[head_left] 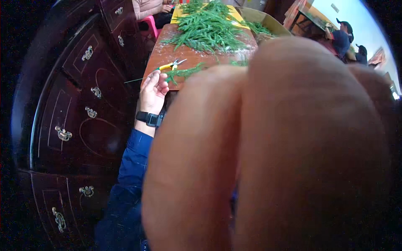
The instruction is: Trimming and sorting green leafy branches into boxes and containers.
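My left hand (154, 88) is at the table's near left edge, palm turned up and fingers curled. A thin green wire (133, 80) sticks out to the left from between its fingers. Just beyond the fingertips are cutting pliers (169, 65) with yellow and green handles, jaws pointing right. A green artificial sprig (184, 72) lies beside that hand. Huge blurred fingers (272, 146), apparently of my right hand, fill the middle and right of the view, very close to the camera. Whether they hold anything is hidden.
A heap of green sprigs (209, 31) covers the far part of the brown table (161, 52). Beyond stands a cardboard box (268, 19) with more greenery. A dark wooden cabinet (75, 108) runs along the left. A person (153, 8) sits at the far left; others (341, 37) are at the far right.
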Demonstrator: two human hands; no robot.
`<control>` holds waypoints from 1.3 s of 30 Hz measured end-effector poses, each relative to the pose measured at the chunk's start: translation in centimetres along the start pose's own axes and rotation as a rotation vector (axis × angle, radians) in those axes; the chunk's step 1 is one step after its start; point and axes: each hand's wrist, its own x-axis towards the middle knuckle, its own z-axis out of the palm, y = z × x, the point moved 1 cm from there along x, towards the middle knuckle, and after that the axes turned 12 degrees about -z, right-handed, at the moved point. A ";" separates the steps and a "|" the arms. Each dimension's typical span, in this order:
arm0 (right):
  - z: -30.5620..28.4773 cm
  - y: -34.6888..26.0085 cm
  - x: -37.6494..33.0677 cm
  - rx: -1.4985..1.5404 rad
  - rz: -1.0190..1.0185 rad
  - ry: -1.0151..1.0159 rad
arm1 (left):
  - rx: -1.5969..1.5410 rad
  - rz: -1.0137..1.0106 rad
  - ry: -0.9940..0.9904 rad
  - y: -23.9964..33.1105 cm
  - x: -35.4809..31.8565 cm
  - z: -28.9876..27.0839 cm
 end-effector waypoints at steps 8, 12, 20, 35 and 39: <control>2.0 0.8 0.8 0.077 -0.033 -0.076 | -0.036 0.026 -0.007 0.3 -0.8 0.5; 1.8 1.2 1.3 0.108 -0.063 -0.113 | -0.041 0.011 -0.026 -0.2 -1.4 0.7; 2.7 1.6 -0.2 0.168 -0.051 -0.076 | -0.058 -0.020 -0.023 -0.8 -0.4 0.3; 4.8 1.5 -0.6 0.332 -0.092 -0.113 | -0.075 -0.041 -0.024 -1.0 -0.8 0.1; 5.1 1.4 -0.4 0.399 -0.104 -0.141 | -0.094 -0.043 -0.023 -1.4 -1.4 -0.2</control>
